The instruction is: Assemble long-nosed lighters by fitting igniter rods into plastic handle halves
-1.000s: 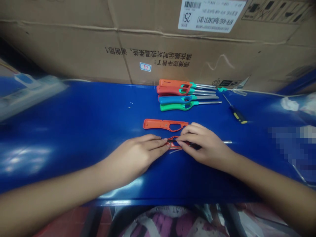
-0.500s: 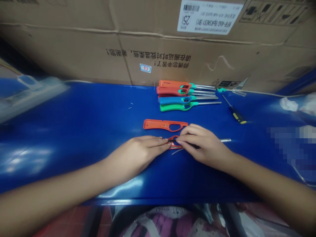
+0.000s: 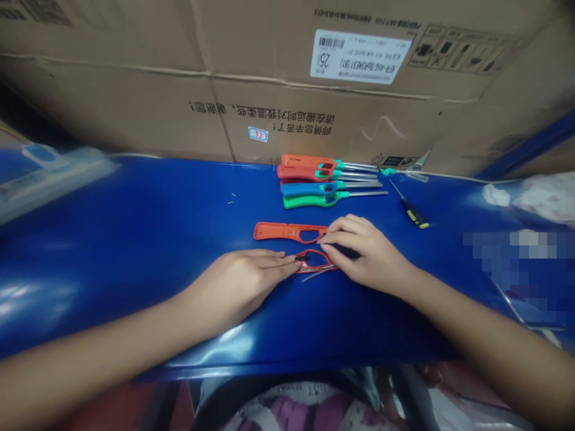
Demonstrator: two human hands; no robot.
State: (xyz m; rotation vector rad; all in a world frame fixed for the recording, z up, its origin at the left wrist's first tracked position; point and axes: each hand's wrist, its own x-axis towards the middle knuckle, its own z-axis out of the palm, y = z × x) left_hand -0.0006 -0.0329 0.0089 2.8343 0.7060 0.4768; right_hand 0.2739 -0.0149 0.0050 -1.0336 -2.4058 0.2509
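Note:
My left hand (image 3: 245,278) lies flat on the blue table (image 3: 135,239), fingers together, pressing down on the handle end of an opened red lighter half (image 3: 314,261). My right hand (image 3: 366,251) rests on the other end of that half, fingers curled and pinched near its trigger loop. A thin pale wire pokes out below the part. The separate orange shell half (image 3: 290,231) lies just beyond, untouched.
Several finished long lighters (image 3: 323,179), orange, blue and green, lie in a row at the back. A yellow-and-black screwdriver (image 3: 411,209) lies to their right. A large cardboard box (image 3: 287,78) walls off the far edge. Two tiny screws (image 3: 232,198) lie to the left.
The view has tilted slightly. My right fingers shifted off the trigger loop, which now shows more, and the metal rod at my right wrist is hidden. My left hand stays put.

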